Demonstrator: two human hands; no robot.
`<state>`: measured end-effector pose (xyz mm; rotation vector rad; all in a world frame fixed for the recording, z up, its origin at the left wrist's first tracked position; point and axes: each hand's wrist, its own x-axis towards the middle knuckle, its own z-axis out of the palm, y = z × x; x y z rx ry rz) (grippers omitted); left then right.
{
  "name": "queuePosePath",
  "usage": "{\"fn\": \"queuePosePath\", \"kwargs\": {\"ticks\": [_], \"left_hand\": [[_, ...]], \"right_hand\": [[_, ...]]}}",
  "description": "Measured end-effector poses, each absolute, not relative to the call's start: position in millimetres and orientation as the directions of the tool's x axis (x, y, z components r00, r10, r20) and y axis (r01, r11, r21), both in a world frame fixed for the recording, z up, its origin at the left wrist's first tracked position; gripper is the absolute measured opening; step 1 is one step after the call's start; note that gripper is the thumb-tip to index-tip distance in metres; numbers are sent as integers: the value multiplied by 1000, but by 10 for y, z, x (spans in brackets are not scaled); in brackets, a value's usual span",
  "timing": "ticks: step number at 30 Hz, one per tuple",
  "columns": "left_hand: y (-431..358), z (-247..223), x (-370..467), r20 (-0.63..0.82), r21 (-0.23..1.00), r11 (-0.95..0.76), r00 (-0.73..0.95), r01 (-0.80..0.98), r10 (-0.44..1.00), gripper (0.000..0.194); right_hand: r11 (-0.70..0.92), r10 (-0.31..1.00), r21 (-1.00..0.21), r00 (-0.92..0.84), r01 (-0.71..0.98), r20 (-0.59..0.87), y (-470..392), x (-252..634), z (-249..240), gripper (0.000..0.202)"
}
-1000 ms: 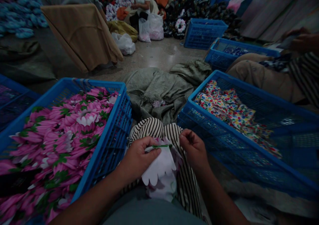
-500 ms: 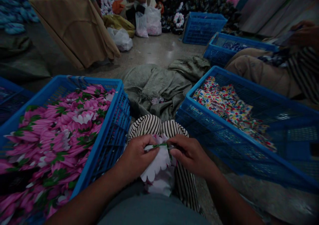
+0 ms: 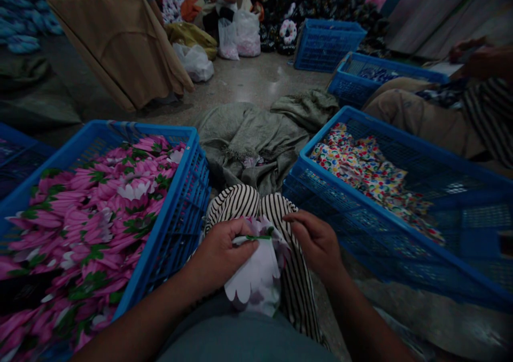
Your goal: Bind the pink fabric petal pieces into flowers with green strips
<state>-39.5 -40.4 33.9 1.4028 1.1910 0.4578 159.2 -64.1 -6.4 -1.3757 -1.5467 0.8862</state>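
Observation:
My left hand pinches a white scalloped cloth piece between thumb and fingers, over my lap. A thin green strip runs along its upper edge, and pink-and-white cloth shows behind and below it. To the right of the piece and apart from it is my right hand, with thumb and forefinger pressed together. Whatever they hold, if anything, is too small to make out. Striped black-and-white cloth lies over my knees under the work.
At left stands a blue crate heaped with pink-and-green cloth flowers. The right-hand blue crate holds colourful printed cloth. Crumpled grey-green sacking lies ahead. Another person's hands are at far right; a draped brown cloth stands upper left.
My right hand has moved away from the white cloth piece, to the right. My left hand keeps its hold, and the piece hangs more openly to view.

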Motion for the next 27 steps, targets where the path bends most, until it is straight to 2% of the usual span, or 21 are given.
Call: {"fn": "queuePosePath", "kwargs": {"ticks": [2, 3, 5, 8, 11, 13, 15, 17, 18, 19, 21, 24, 27], "left_hand": [[-391, 323, -403, -393, 906, 272, 407, 323, 825, 10], [-383, 308, -406, -406, 907, 303, 413, 294, 815, 10], [-369, 271, -409, -435, 899, 360, 424, 248, 795, 12], [-354, 222, -404, -455, 890, 400, 420, 217, 785, 14], [-352, 182, -411, -396, 917, 327, 429, 228, 812, 14], [-358, 145, -434, -239, 956, 128, 444, 265, 864, 9], [-367, 99, -468, 92, 922, -261, 495, 284, 864, 7], [-377, 57, -502, 454, 709, -656, 544, 260, 706, 14], [-382, 43, -516, 576, 582, -775, 548, 245, 606, 17], [-387, 36, -527, 656, 479, -844, 540, 241, 527, 20], [-393, 40, -544, 737, 365, -889, 499, 275, 457, 22], [-397, 58, -566, 765, 317, -893, 470, 320, 440, 23], [-398, 47, -592, 766, 306, -886, 463, 349, 446, 20]], "right_hand": [[-23, 987, -987, 159, 157, 2, -674, 1605, -186, 30], [-86, 983, -994, 168, 66, -74, -694, 1602, -242, 32], [-152, 984, -988, 93, -37, -155, -735, 1573, -322, 36], [-154, 988, -983, -41, -101, -151, -788, 1480, -340, 38], [-171, 971, -978, -187, -119, -147, -815, 1377, -299, 29], [-172, 977, -975, -154, -140, -150, -811, 1331, -293, 19], [-150, 989, -974, -26, -168, -148, -791, 1310, -321, 17], [-151, 984, -967, 67, -206, -168, -764, 1304, -371, 16], [-164, 977, -957, 96, -240, -191, -753, 1303, -398, 17], [-182, 967, -939, 121, -291, -225, -744, 1302, -420, 18], [-208, 942, -882, 156, -422, -297, -736, 1297, -443, 21], [-224, 923, -794, 139, -565, -359, -736, 1287, -421, 25], [-264, 929, -754, 51, -601, -366, -740, 1278, -386, 29]]}}
